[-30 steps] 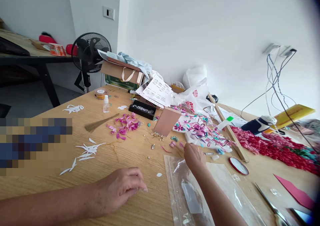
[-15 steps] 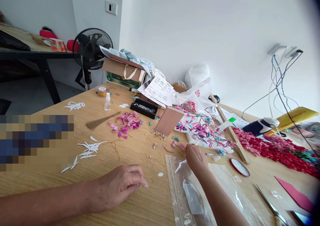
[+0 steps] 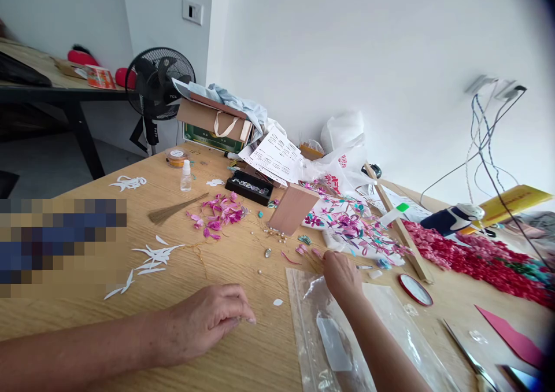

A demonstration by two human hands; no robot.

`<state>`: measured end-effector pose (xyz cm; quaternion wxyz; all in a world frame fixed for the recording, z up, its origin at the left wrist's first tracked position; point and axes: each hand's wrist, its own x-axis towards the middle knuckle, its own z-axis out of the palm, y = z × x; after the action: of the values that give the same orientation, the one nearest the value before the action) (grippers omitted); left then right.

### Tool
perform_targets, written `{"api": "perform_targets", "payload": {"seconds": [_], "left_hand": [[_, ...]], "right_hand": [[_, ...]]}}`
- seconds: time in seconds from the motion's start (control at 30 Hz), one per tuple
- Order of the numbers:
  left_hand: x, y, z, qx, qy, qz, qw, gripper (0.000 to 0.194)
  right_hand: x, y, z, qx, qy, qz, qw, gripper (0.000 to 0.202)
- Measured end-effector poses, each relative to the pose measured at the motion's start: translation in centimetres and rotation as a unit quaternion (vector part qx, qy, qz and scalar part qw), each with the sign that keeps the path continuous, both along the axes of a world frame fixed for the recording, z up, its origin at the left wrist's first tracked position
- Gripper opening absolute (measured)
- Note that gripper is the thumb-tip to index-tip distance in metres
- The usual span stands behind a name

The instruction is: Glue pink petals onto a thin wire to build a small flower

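My left hand [image 3: 208, 325] rests low over the wooden table, fingers curled and pressed together at the thumb; anything between them is too small to make out. A white oval piece [image 3: 278, 302] lies to its right. My right hand [image 3: 341, 273] is closed above the top edge of a clear plastic bag [image 3: 299, 322], its fingertips mostly hidden. Just left of these fingertips are small pink petals [image 3: 302, 249] and a thin red strip [image 3: 289, 258]. Beyond stands a small wooden block [image 3: 292, 210], with pearl beads [image 3: 277, 237] at its foot.
White leaf-shaped pieces [image 3: 156, 258], a bristle bundle [image 3: 176, 209], pink flowers [image 3: 221, 211] and a spray bottle [image 3: 186, 176] are at left. Scissors [image 3: 468, 354], a red-rimmed disc [image 3: 415, 289], a wooden bar [image 3: 410, 244] and red flowers [image 3: 481, 262] are at right.
My right hand has shifted very slightly to the right beside the pink petals. My left hand keeps its curled pose.
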<state>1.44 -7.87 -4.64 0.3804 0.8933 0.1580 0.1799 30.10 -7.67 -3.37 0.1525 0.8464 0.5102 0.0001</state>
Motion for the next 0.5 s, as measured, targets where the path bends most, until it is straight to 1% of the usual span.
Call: {"api": "perform_targets", "payload": {"seconds": [0.27, 0.37, 0.5], "left_hand": [[0.1, 0.0, 0.2, -0.006, -0.004, 0.005, 1.0, 0.024], [0.0, 0.0, 0.1, -0.005, -0.007, 0.006, 1.0, 0.024], [0.1, 0.3, 0.0, -0.002, -0.007, 0.014, 1.0, 0.024]], "right_hand": [[-0.2, -0.3, 0.3, 0.033, 0.001, -0.002, 0.999, 0.024], [-0.3, -1.0, 1.2, 0.058, -0.002, 0.005, 0.998, 0.026], [-0.7, -3.1, 3.2, 0.1, 0.006, 0.035, 0.994, 0.025]]}}
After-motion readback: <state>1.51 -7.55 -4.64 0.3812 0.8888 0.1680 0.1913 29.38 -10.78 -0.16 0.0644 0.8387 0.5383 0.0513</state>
